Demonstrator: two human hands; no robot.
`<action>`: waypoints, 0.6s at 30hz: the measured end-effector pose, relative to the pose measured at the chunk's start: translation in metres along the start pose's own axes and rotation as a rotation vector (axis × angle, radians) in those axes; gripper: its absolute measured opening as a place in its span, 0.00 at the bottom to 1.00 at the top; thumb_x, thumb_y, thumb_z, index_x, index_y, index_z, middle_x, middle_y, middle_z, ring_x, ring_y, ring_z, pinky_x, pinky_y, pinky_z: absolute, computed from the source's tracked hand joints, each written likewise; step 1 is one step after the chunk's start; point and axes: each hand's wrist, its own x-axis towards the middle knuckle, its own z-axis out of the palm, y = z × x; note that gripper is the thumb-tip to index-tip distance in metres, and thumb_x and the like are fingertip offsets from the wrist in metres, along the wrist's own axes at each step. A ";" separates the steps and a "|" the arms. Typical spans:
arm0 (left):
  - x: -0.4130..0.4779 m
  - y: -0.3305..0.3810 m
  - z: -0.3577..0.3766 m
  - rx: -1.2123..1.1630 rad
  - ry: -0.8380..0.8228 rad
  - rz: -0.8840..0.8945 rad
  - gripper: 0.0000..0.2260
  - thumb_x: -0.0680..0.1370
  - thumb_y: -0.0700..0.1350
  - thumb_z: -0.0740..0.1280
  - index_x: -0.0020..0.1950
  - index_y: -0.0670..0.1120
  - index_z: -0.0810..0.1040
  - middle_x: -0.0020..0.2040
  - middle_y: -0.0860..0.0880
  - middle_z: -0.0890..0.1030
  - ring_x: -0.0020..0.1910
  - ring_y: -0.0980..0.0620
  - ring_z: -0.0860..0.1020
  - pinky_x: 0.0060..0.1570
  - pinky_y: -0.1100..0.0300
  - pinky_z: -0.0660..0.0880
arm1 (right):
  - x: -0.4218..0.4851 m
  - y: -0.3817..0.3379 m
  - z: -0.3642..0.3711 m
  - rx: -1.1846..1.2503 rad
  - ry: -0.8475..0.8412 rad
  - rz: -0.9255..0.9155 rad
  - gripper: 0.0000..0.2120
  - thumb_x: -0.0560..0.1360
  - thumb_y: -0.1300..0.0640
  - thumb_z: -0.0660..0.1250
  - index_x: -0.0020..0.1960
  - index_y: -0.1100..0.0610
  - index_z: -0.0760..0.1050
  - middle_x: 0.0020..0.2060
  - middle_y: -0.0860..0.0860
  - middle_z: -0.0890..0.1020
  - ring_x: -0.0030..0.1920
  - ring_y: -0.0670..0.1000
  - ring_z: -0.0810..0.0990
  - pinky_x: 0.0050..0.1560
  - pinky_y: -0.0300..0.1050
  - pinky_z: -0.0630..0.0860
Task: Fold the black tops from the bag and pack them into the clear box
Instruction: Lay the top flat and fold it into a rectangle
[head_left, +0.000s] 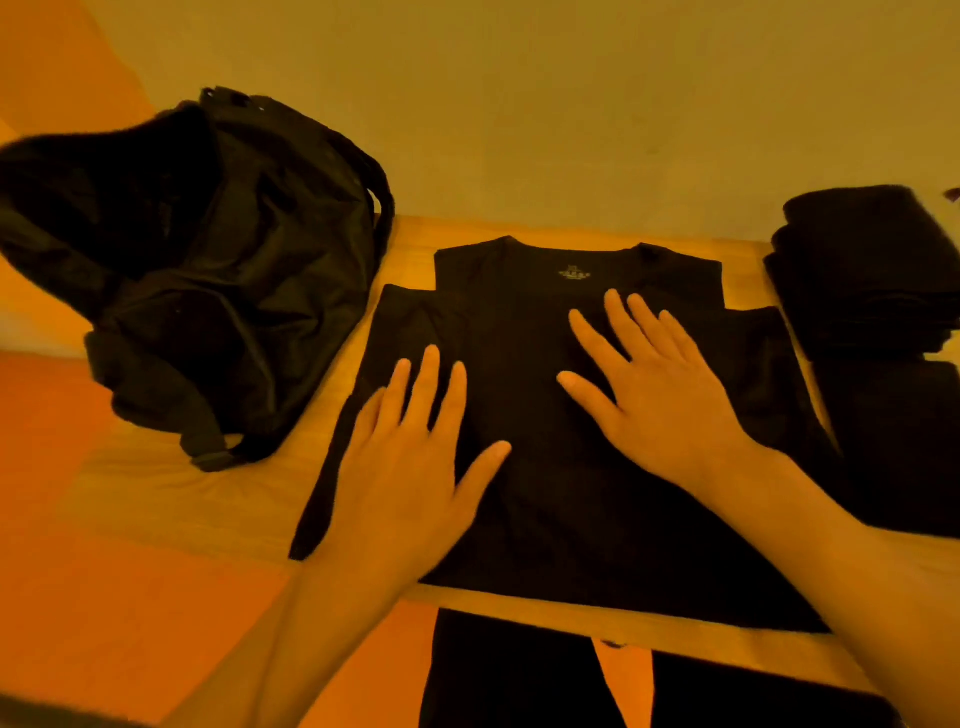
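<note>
Head view, only one we've got: black top (545, 519) lies spread flat on the wooden table (171, 499), neckline and neck label at the far side, hem at the near edge, sleeves out to either side. Left hand (410, 467) rests palm down on the top's left side, fingers straight and spread, gripping nothing. Right hand (660, 395) does the same on the chest area right of centre. We read this as the smoothing step, first fold not yet made. Black bag (223, 291) sits slumped at the table's left, just beside the sleeve. Stack of folded black garments (862, 270) sits at the right edge. Clear box isn't in frame, so we can't place it. Next move likely calls for pinching one side edge or sleeve and folding it inward over the body, keeping the cloth flat.
</note>
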 end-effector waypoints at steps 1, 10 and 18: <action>-0.007 -0.004 0.009 -0.035 -0.030 -0.034 0.37 0.81 0.69 0.38 0.82 0.48 0.56 0.82 0.42 0.56 0.81 0.40 0.56 0.76 0.44 0.61 | 0.005 0.002 0.002 0.022 -0.059 0.036 0.34 0.79 0.30 0.35 0.82 0.43 0.40 0.82 0.54 0.44 0.81 0.55 0.40 0.80 0.54 0.42; -0.045 -0.026 0.015 -0.090 0.006 -0.104 0.34 0.83 0.67 0.45 0.83 0.47 0.56 0.83 0.43 0.53 0.82 0.44 0.49 0.79 0.44 0.55 | 0.065 -0.052 -0.030 0.230 0.131 -0.102 0.23 0.80 0.42 0.63 0.70 0.52 0.73 0.65 0.57 0.75 0.68 0.60 0.71 0.67 0.59 0.67; -0.058 -0.029 0.016 -0.058 -0.031 -0.146 0.33 0.82 0.68 0.45 0.83 0.53 0.54 0.83 0.44 0.51 0.83 0.44 0.47 0.78 0.40 0.55 | 0.169 -0.135 -0.035 0.299 -0.072 -0.298 0.14 0.77 0.49 0.72 0.54 0.60 0.82 0.49 0.56 0.83 0.53 0.56 0.80 0.49 0.47 0.72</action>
